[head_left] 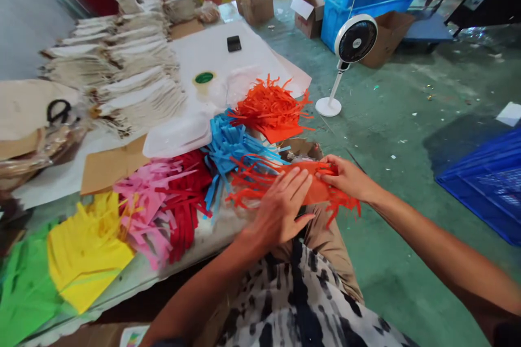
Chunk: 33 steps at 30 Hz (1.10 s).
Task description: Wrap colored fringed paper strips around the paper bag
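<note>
L hand [281, 205] lies flat on orange fringe [317, 188] — fingers straight, thumb spread, no grip. R hand [347, 176] pinches its R side btwn thumb & fingers — fringe's over lap [323, 236], nr blue strips [234, 143].

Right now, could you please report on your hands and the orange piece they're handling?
Left hand flat on the orange piece. Right hand pinching its right end. Piece fringed at both ends. Blue strips close beyond its left end.
</note>
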Each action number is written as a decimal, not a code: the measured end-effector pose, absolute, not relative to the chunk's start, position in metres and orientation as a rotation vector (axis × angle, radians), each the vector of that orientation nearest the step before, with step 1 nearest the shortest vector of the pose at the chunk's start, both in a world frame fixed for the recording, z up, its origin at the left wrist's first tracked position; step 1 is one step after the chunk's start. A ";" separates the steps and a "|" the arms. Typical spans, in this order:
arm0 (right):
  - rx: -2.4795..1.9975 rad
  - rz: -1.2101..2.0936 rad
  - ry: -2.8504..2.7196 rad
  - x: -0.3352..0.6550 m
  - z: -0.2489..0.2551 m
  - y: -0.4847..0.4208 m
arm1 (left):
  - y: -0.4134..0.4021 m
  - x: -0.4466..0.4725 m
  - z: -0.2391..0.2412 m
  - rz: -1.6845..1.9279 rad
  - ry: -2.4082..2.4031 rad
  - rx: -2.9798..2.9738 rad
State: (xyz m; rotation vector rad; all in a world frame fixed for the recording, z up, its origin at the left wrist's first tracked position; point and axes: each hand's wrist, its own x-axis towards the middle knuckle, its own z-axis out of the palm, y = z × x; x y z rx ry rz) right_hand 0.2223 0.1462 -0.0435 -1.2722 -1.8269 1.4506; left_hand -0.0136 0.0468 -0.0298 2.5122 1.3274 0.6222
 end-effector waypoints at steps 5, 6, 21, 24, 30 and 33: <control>-1.427 0.552 -2.252 0.238 -0.020 0.131 | 0.038 0.006 -0.073 0.545 1.402 2.493; -1.367 0.376 -2.320 0.240 -0.015 0.124 | 0.036 0.006 -0.075 0.539 1.431 2.500; -1.019 0.732 -2.485 0.241 -0.038 0.103 | 0.033 -0.024 -0.039 0.779 1.531 2.127; -1.166 0.769 -2.406 0.229 -0.034 0.110 | 0.041 -0.022 -0.037 0.733 1.703 2.086; -1.484 0.536 -2.420 0.214 -0.039 0.114 | 0.052 -0.012 -0.040 0.441 2.007 2.194; -1.574 0.430 -2.473 0.212 -0.040 0.115 | 0.057 -0.011 -0.043 0.394 2.059 2.250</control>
